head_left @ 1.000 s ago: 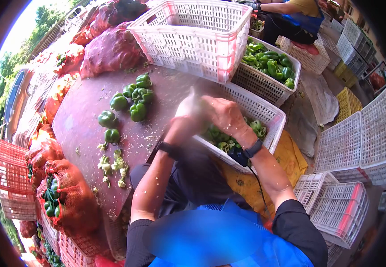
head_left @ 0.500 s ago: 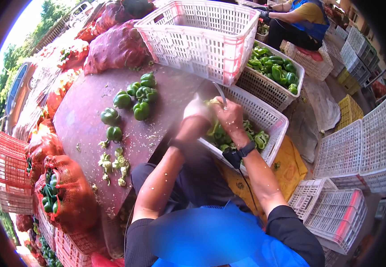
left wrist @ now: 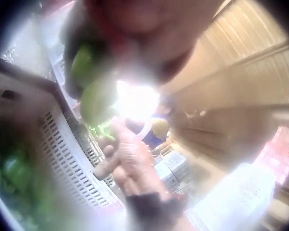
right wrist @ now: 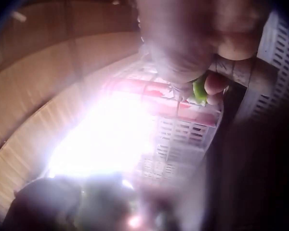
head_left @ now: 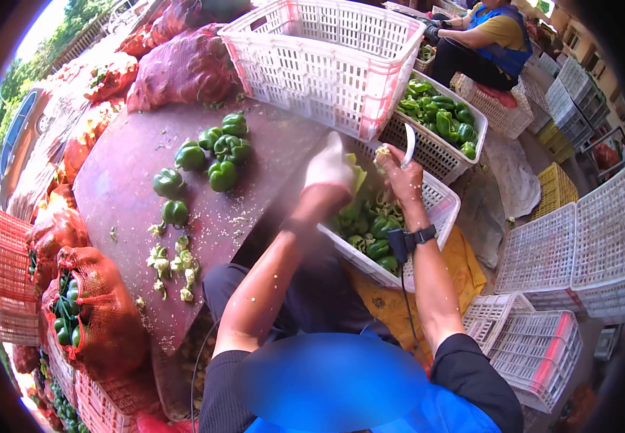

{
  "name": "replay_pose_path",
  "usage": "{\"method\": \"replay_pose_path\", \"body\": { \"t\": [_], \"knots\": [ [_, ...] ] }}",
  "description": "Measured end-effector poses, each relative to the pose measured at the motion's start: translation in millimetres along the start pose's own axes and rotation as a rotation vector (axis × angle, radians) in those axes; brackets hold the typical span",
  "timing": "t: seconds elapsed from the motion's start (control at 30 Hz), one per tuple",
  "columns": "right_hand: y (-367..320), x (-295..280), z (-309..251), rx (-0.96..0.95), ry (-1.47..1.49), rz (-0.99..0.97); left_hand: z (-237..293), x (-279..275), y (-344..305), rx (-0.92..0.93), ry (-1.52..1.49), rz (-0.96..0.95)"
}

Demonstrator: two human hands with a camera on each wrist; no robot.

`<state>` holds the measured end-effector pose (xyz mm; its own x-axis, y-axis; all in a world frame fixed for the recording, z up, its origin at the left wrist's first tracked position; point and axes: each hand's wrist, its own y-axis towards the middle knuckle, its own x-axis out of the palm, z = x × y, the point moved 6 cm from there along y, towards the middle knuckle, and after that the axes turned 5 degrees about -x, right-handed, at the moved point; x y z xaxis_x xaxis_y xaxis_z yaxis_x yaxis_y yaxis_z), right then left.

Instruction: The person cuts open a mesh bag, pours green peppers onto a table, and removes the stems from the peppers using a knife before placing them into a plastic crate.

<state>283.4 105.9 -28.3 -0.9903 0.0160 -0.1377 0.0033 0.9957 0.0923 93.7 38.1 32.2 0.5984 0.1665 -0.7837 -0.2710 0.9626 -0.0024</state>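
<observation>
My left hand, overexposed in the head view, holds a green bell pepper above the near white crate. Part of that pepper is hidden by the hand. Just to its right, my right hand grips a small knife with a curved blade pointing up. Its thumb and fingers also pinch a pale pepper core. In the right wrist view a bit of green shows between the fingers. Beneath both hands, the crate contains green peppers and cut-out cores.
Several whole green peppers and a small pile of cores lie on the seed-strewn table. A tall white crate stands at the table's far edge. Behind it is a pepper-filled crate. Red mesh sacks line the left; another person sits beyond.
My hands have moved apart, the right one shifting rightward with the knife and a pepper core. The peppers and cores on the table have stayed in place.
</observation>
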Motion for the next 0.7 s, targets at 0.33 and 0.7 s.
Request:
{"method": "replay_pose_path", "body": {
  "t": [0.33, 0.7],
  "knots": [
    [-54.8, 59.4, -99.3, -0.430, -0.160, -0.602, 4.5, -31.6, -16.3, 0.159, -0.082, -0.161],
    [-70.0, 113.9, -87.4, -0.387, -0.114, -0.389, -58.5, -55.6, -7.4, -0.200, -0.436, 0.350]
  ]
}}
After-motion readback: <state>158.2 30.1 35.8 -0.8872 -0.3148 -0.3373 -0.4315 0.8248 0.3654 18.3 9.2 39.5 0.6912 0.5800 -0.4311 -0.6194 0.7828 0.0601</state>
